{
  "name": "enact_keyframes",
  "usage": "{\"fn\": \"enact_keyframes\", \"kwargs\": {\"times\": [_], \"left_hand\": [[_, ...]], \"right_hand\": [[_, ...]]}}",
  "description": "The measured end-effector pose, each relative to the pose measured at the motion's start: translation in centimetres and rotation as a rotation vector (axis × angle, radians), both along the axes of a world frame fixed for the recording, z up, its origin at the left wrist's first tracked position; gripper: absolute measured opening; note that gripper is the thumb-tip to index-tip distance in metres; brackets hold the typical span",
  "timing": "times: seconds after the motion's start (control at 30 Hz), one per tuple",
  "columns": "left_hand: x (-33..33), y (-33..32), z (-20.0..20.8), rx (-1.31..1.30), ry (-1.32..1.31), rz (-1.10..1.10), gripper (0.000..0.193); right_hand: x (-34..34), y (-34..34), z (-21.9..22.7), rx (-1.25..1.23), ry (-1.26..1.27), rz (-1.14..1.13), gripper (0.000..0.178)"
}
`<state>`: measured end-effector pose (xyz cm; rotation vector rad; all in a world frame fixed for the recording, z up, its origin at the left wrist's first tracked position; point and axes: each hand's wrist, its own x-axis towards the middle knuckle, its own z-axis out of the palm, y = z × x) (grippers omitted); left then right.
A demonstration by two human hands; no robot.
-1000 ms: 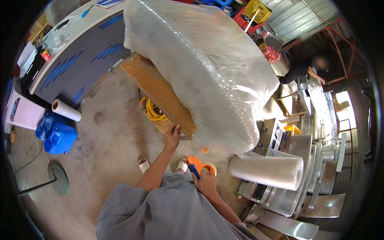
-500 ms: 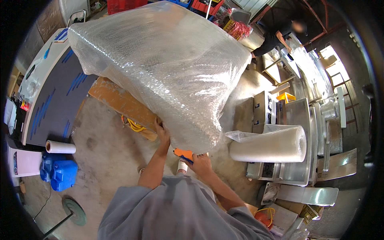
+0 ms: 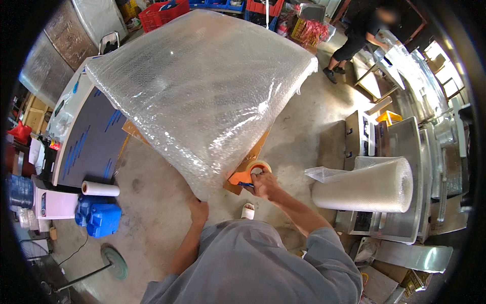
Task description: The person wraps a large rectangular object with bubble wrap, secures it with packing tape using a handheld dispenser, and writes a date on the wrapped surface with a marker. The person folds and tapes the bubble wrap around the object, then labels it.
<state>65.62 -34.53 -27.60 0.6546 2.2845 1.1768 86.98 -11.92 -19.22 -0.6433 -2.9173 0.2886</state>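
A large bulky item in front of me is draped in clear bubble wrap [image 3: 202,86]. My left hand [image 3: 199,210] is closed on the near corner of the wrap, which is drawn to a point toward me. In my right hand [image 3: 266,185] is an orange tape dispenser [image 3: 239,177] with a roll of tape on it, held just right of that corner. A small blue piece shows at the dispenser, beside my fingers. Brown cardboard [image 3: 260,144] sticks out from beneath the wrap. What lies under the wrap cannot be made out.
A big bubble wrap roll [image 3: 362,187] lies at right, by metal sink units [image 3: 400,142]. At left are a grey-fronted table [image 3: 83,147], blue jugs [image 3: 103,220], a white film roll [image 3: 100,189] and a round-based stand [image 3: 114,263]. Another person [image 3: 362,35] works at far right.
My left hand has come nearer my body, pulling the wrap corner with it. My right hand has moved slightly right and away, still holding the tape dispenser. The whole view has shifted.
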Motion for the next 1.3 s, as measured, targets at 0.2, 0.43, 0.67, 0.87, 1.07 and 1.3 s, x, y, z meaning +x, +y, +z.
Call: {"fn": "enact_keyframes", "kwargs": {"times": [0.2, 0.43, 0.67, 0.87, 1.07, 1.3], "left_hand": [[7.0, 7.3, 8.9, -0.077, -0.095, -0.404, 0.034], [6.7, 11.0, 7.5, -0.068, -0.051, -0.305, 0.050], [4.2, 12.7, 2.5, -0.148, -0.023, -0.369, 0.048], [4.7, 16.8, 2.1, 0.023, -0.777, -0.284, 0.038], [8.9, 13.1, 14.6, -0.182, -0.461, -0.677, 0.042], [6.4, 9.9, 24.4, -0.097, -0.553, -0.686, 0.036]], "right_hand": [[0.7, 0.1, -0.4, -0.101, 0.076, -0.057, 0.049], [1.5, -2.8, 0.6, -0.418, 0.319, -0.458, 0.059], [4.9, -1.9, -2.5, -0.651, 0.262, -1.076, 0.076], [12.3, -1.8, -3.6, -0.787, 0.040, -0.781, 0.067], [13.1, -7.2, 3.2, -1.140, 0.253, -0.651, 0.052], [9.8, -7.4, 6.2, -1.114, 0.402, -0.247, 0.053]]}}
